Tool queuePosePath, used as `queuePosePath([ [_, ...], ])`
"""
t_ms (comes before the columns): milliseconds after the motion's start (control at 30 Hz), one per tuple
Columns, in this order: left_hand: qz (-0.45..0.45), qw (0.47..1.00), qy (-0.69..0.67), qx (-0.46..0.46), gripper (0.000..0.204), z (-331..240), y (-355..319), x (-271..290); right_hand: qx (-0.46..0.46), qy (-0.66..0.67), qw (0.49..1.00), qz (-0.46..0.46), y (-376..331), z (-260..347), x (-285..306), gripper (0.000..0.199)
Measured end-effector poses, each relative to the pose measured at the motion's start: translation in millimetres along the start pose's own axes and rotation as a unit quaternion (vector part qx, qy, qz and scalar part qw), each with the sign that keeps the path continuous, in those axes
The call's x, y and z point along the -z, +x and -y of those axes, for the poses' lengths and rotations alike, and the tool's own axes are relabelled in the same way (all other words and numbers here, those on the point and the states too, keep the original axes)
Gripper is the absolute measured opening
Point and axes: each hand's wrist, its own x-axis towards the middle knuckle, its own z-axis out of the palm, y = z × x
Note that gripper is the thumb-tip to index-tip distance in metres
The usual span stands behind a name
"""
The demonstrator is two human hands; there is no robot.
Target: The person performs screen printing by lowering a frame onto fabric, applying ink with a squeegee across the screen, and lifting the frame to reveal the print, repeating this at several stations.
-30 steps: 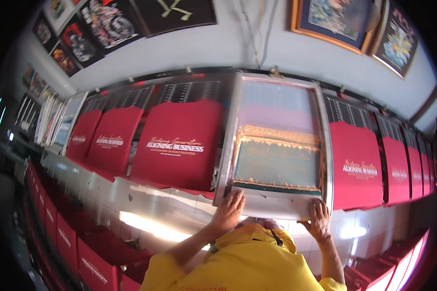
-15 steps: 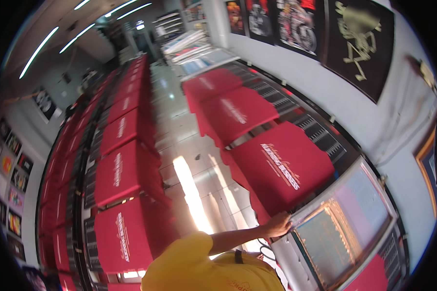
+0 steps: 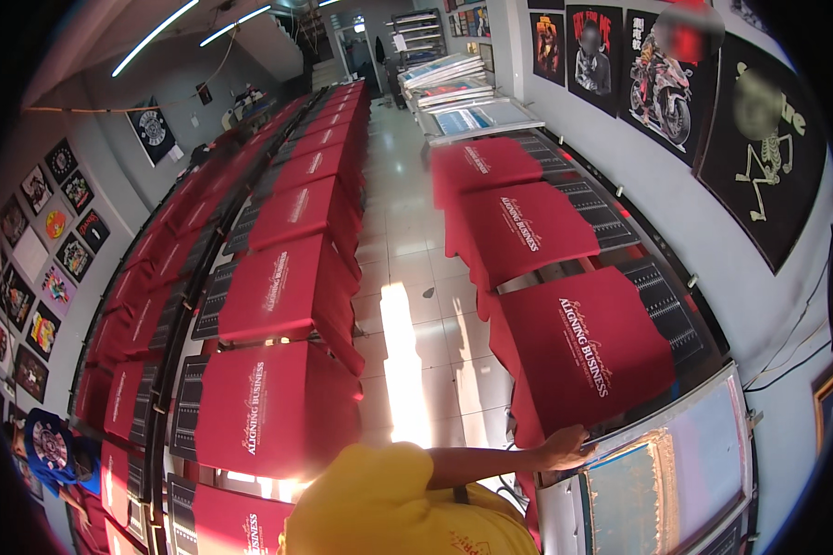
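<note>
My left hand, at the end of an arm reaching right from my yellow sleeve, is closed on the near left corner of a screen-printing frame. The frame has a pale mesh, with a greenish panel edged in brown tape, and lies at the lower right on the printing table. Just beyond it, a red shirt with white lettering is stretched over a board. My right hand is outside the picture.
Rows of red printed shirts on boards run along the left. A tiled aisle separates them from the right-hand table. Several stacked screens lie at its far end. Another person in a blue shirt is at the lower left.
The view has swung left, so the scene sits further right in the picture. Another person now shows at the lower left. My left hand stays on the screen-printing frame.
</note>
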Motion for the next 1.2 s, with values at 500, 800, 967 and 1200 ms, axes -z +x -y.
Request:
queuePosePath([
  [500, -0.059, 0.988, -0.129, -0.059, 0.026, 117.5, 64.1, 135.9, -0.12, 0.043, 0.991, -0.033, -100.5, 33.3, -45.9, 0.025],
  [800, -0.002, 0.994, -0.107, 0.029, 0.041, 269.2, 153.0, 232.4, -0.106, 0.008, 0.993, -0.042, -146.1, 127.0, -197.8, 0.025],
  [967, 0.019, 0.997, -0.079, -0.003, 0.043, 288.7, 192.2, 260.6, -0.131, -0.022, 0.991, -0.032, -149.3, 161.2, -234.0, 0.027],
  [1200, 0.041, 0.998, -0.04, -0.01, 0.043, 313.3, 228.6, 265.5, -0.104, -0.026, 0.994, -0.023, -139.0, 222.0, -250.8, 0.024],
])
